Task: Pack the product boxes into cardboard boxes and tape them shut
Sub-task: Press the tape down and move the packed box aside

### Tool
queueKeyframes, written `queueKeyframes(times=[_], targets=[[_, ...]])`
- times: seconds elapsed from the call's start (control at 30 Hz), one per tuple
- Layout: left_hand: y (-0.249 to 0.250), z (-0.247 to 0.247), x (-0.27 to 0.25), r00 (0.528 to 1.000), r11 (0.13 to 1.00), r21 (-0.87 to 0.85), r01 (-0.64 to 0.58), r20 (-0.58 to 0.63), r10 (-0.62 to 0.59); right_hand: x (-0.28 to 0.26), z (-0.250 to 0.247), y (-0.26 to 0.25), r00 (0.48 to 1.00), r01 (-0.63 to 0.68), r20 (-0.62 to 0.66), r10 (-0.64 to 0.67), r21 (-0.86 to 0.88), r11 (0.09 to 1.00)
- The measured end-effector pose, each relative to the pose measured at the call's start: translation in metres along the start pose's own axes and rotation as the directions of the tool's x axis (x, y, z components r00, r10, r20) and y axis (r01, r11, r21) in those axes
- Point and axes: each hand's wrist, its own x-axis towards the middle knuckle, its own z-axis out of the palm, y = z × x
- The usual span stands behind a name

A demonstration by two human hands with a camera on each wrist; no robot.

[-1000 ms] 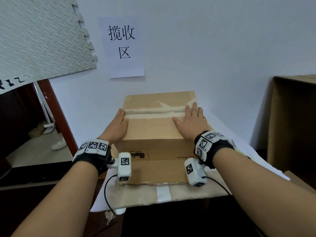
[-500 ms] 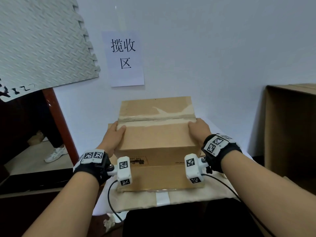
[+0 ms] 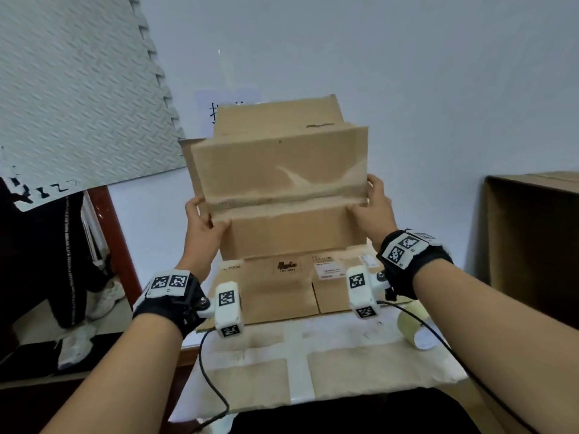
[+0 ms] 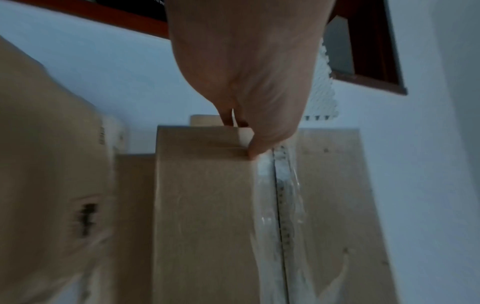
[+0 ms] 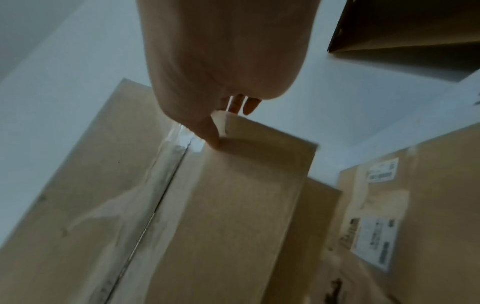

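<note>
In the head view a brown cardboard box (image 3: pixel 279 180) is raised and tipped so that its taped seam (image 3: pixel 282 200) faces me. My left hand (image 3: pixel 203 219) grips its left edge at the seam, thumb on the front and fingers behind. At the same height my right hand (image 3: pixel 374 208) grips the right edge. The left wrist view shows my left hand (image 4: pixel 249 82) pinching the box (image 4: pixel 207 205) corner. The right wrist view shows my right hand (image 5: pixel 221 61) holding the box (image 5: pixel 228 205) likewise. What is inside the box is hidden.
A labelled cardboard box (image 3: pixel 282 286) lies on the paper-covered table (image 3: pixel 313 355) under the raised one. A tape roll (image 3: pixel 410 327) sits at the right. A tall cardboard box (image 3: pixel 532 239) stands far right. The wall is close behind. A person's legs (image 3: pixel 75 261) stand at the left.
My hands went from lying flat on the box top to gripping its side edges. The box has since been lifted and tipped up toward me.
</note>
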Motion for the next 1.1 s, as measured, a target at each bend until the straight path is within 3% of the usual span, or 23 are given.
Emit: queueKeyframes(times=[0.13, 0.3, 0.53, 0.63, 0.83, 0.97, 1.1], targets=[[-0.035, 0.003, -0.016, 0.994, 0.99, 0.09, 0.105, -0.01, -0.105, -0.007, 0.0, 0.023, 0.983, -0.125, 0.132, 0.131, -0.054, 0.991], [-0.06, 0.01, -0.023, 0.983, 0.959, 0.216, 0.182, -0.041, -0.178, -0.02, 0.01, 0.046, 0.935, -0.3, 0.182, 0.304, -0.05, 0.953], [-0.094, 0.009, -0.02, 0.941, 0.904, 0.27, 0.333, -0.033, -0.337, -0.025, 0.007, 0.043, 0.911, -0.33, 0.252, 0.326, -0.027, 0.944], [-0.093, 0.012, -0.021, 0.94, 0.894, 0.291, 0.34, -0.08, -0.331, -0.01, 0.01, 0.049, 0.927, -0.331, 0.172, 0.333, -0.039, 0.943], [-0.045, 0.023, -0.002, 0.945, 0.953, 0.23, 0.197, -0.303, -0.122, 0.008, 0.01, 0.04, 0.985, -0.171, -0.014, 0.17, -0.067, 0.983], [-0.019, 0.028, 0.02, 0.968, 0.954, 0.246, 0.172, -0.222, -0.118, 0.017, 0.017, 0.034, 0.997, 0.038, -0.051, -0.055, -0.285, 0.958], [-0.015, 0.029, 0.025, 0.98, 0.925, 0.325, 0.195, -0.105, -0.17, 0.022, 0.024, 0.024, 0.962, 0.261, 0.054, -0.267, -0.464, 0.847]])
